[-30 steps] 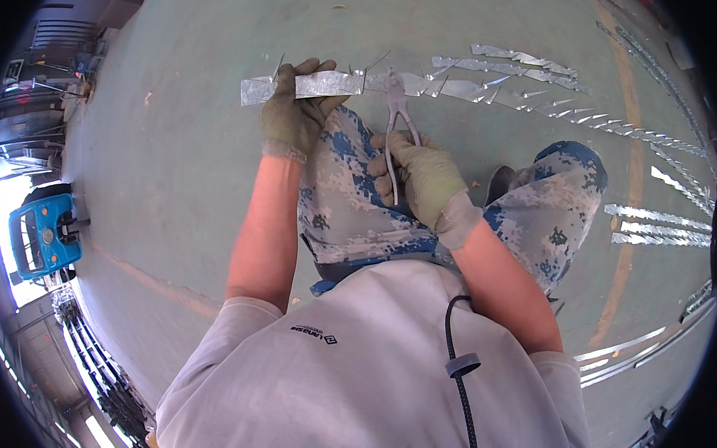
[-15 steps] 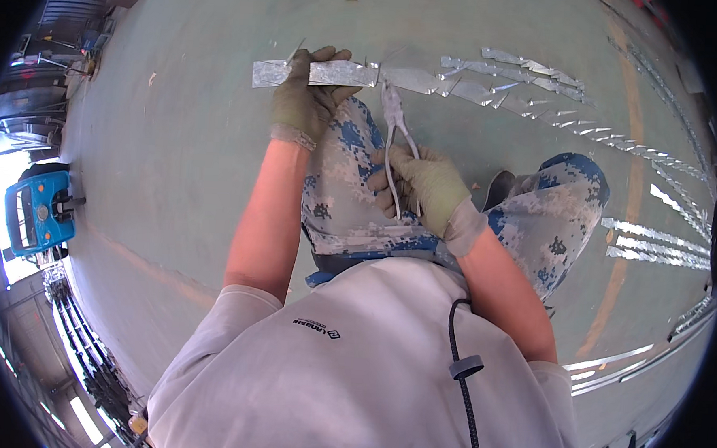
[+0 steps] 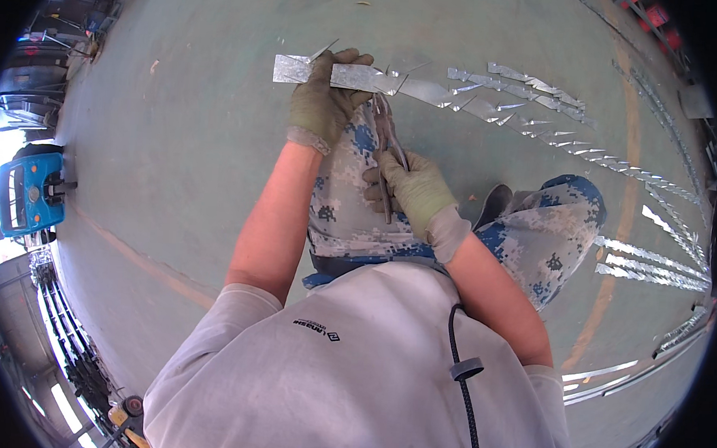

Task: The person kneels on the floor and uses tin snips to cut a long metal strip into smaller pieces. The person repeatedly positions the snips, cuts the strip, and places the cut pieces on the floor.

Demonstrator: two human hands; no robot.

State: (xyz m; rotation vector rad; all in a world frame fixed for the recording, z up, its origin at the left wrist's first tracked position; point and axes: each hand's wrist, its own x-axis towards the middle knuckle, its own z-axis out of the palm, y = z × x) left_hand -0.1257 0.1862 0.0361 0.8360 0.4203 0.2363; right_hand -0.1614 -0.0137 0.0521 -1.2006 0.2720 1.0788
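Note:
My left hand, in a tan glove, is wrapped round a shiny sheet-metal strip near its left end. Slanted tabs stick up along the strip, and it runs far off to the right. Gloved as well, my right hand grips a pair of pliers by the handles. The jaws point up and lie just below the strip, close to my left fingers; whether they touch the metal I cannot tell.
Shorter notched strips lie beyond the held one. More metal strips rest on the floor at right. A blue vehicle stands at far left, with dark metal racks nearer. My camouflage-clad knee is bent at right.
My left hand and the strip have shifted right. The pliers have turned in my right hand, their handles look closer together, and their jaws have moved slightly down and left.

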